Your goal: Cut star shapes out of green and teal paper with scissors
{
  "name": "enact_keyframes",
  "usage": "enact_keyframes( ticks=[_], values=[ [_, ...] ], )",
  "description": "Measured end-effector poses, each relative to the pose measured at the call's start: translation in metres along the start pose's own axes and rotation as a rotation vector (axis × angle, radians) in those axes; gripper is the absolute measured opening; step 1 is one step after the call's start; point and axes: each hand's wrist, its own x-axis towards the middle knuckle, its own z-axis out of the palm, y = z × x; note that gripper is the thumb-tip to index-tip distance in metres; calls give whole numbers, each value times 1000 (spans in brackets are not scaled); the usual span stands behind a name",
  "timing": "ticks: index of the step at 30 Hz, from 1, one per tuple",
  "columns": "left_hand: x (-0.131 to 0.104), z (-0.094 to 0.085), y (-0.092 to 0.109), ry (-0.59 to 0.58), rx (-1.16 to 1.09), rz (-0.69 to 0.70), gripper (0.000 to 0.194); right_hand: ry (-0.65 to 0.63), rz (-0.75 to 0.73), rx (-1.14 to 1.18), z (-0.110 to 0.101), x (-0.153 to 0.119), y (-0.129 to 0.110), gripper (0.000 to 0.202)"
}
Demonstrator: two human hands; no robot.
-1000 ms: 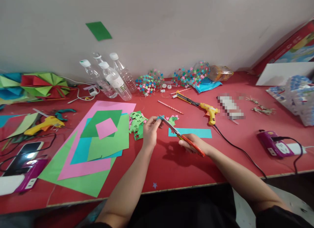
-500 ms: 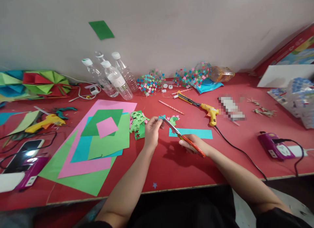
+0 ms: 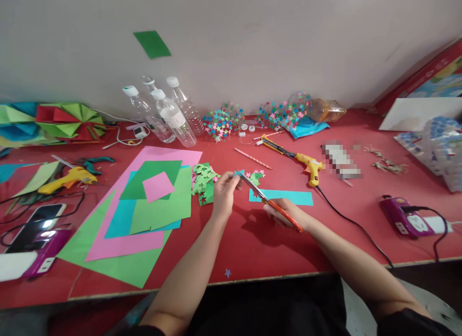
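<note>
My left hand (image 3: 224, 189) pinches a small blue paper piece (image 3: 238, 173) near the middle of the red table. In my right hand (image 3: 285, 212) are scissors (image 3: 283, 215) with orange-red handles, their blades reaching up and left to the blue piece. A blue paper strip (image 3: 296, 197) lies flat behind my right hand. Green star cutouts (image 3: 204, 179) are heaped just left of my left hand, and more pink and green stars (image 3: 257, 177) lie behind the blades. One dark blue star (image 3: 227, 273) rests near the front edge.
Coloured sheets (image 3: 144, 220) overlap on the left. Plastic bottles (image 3: 175, 117) and star-covered balls (image 3: 222, 122) stand along the wall. A yellow glue gun (image 3: 309, 166), a cutter (image 3: 277, 146) and a striped stick (image 3: 252, 158) lie behind my hands. Purple power sockets (image 3: 406, 215) sit at right.
The view has shifted very slightly. Both hands and the scissors stay in nearly the same place, with the blades still at the blue piece.
</note>
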Motion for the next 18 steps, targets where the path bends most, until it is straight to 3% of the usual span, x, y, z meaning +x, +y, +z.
enact_keyframes(
  ticks=[18],
  values=[
    [6,-7,-3,-60,1,-9,13,-7,11,-26,-2,4,10,49]
  ],
)
